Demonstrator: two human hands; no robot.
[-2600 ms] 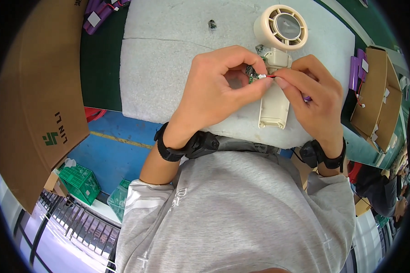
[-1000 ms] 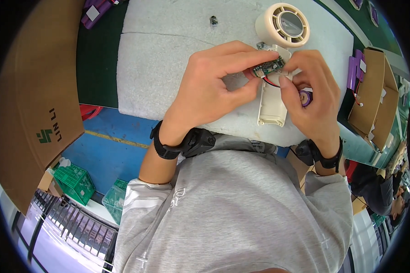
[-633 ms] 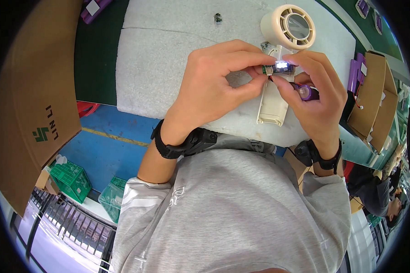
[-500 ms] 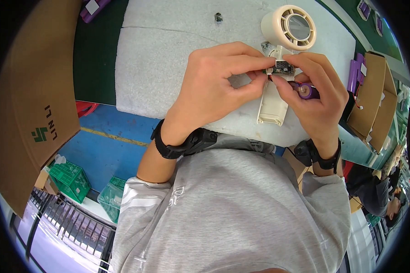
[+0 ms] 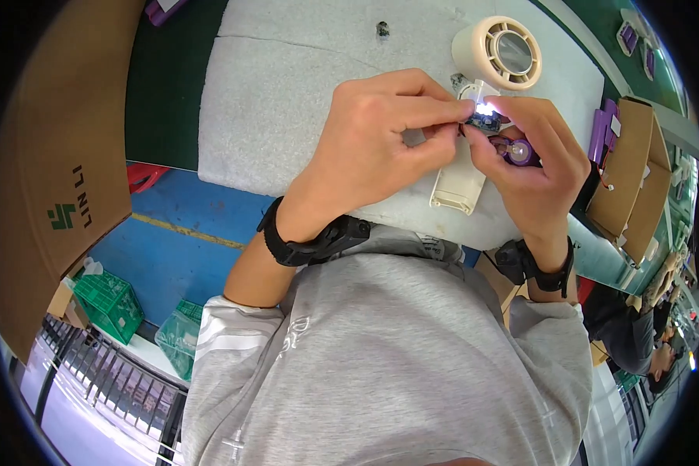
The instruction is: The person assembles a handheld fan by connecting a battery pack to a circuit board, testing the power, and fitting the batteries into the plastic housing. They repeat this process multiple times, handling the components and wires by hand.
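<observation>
A small circuit board (image 5: 486,123) glows with a bright white light between my two hands. My left hand (image 5: 384,128) is closed, its thumb and forefinger pinched at the board's left edge; thin dark wires there are mostly covered by fingertips. On the other side, my right hand (image 5: 547,159) grips the board with thumb and forefinger. A purple cylindrical battery (image 5: 522,152) rests within the curl of that hand. Beneath both hands lies a long cream handle shell (image 5: 458,185), open side up. Just beyond it sits a round cream fan head (image 5: 512,54) with a ribbed ring.
White foam sheet (image 5: 272,101) covers the work surface. A tiny dark part (image 5: 382,30) lies at its far side. An open cardboard box (image 5: 629,175) and purple battery packs (image 5: 604,132) stand right. A large carton (image 5: 54,155) rises left. Another person (image 5: 621,330) is at far right.
The board's light has come on. The left fingertips have closed in on the board's edge, covering the white plug seen before. The camera view has shifted slightly.
</observation>
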